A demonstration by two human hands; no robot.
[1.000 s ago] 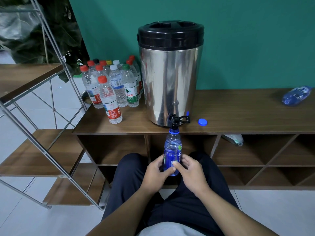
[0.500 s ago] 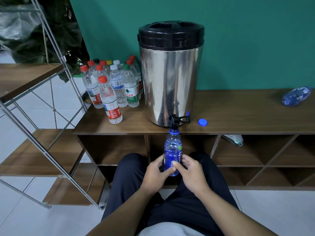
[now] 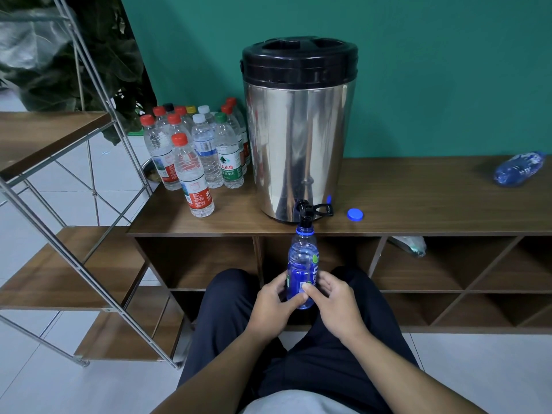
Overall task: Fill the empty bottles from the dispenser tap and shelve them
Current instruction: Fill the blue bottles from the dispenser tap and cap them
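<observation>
A steel dispenser (image 3: pixel 298 138) with a black lid stands on the wooden cabinet top (image 3: pixel 418 198). Its black tap (image 3: pixel 306 213) sits at the front edge. Directly under the tap a blue bottle (image 3: pixel 302 261) stands upright with its mouth at the spout and no cap on. My left hand (image 3: pixel 273 306) grips its lower left side and my right hand (image 3: pixel 334 306) grips its lower right side, both thumbs across the front. Its blue cap (image 3: pixel 355 214) lies on the cabinet top, right of the tap.
Several capped clear bottles (image 3: pixel 203 150) stand left of the dispenser. Another blue bottle (image 3: pixel 518 168) lies on its side at the far right. Open cubbies (image 3: pixel 418 264) run below the cabinet top. A metal-framed wooden shelf rack (image 3: pixel 59 264) stands to the left. My knees are below the bottle.
</observation>
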